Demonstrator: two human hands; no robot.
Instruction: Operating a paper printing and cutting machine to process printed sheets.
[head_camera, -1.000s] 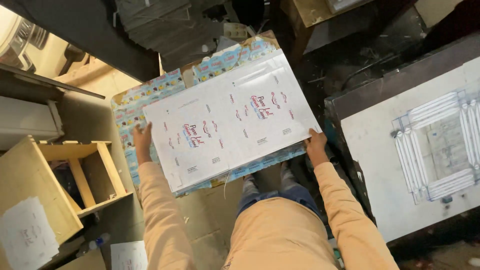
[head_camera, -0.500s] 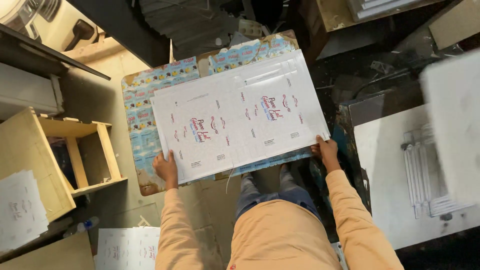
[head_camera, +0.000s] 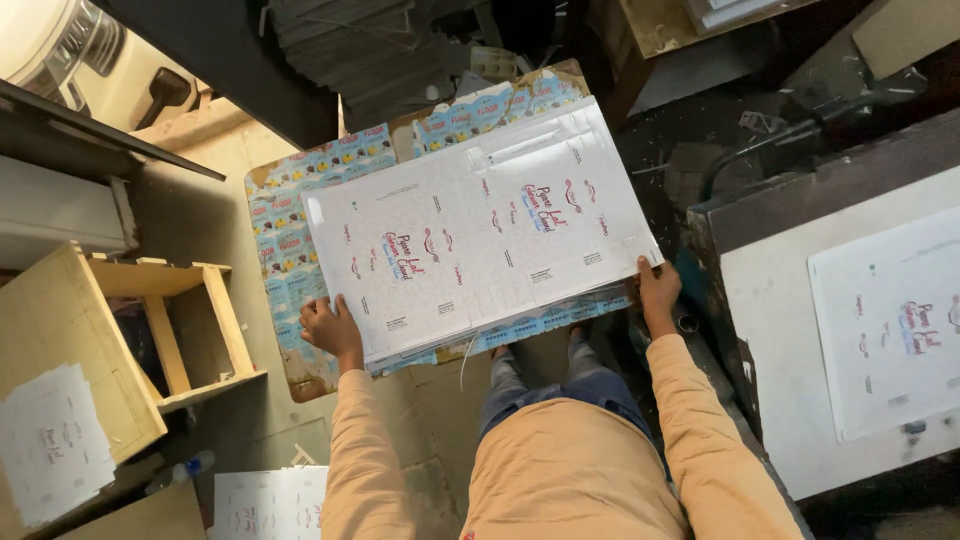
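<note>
A stack of large white printed carton sheets (head_camera: 480, 230) lies tilted on a bigger board covered in blue patterned print (head_camera: 290, 250). My left hand (head_camera: 332, 330) grips the stack's near left corner. My right hand (head_camera: 658, 290) holds the near right corner. Both arms wear peach sleeves, and my legs in jeans show below the sheets.
A wooden stool-like frame (head_camera: 160, 330) stands at the left beside pale boards. At the right a grey table (head_camera: 790, 330) carries one more white printed sheet (head_camera: 890, 320). More printed sheets (head_camera: 260, 500) lie on the floor; dark stacked boards (head_camera: 360, 50) sit behind.
The view has shifted; my hands stay on the stack's near corners. On the right table, the frame with white strips is gone and a white printed sheet lies there.
</note>
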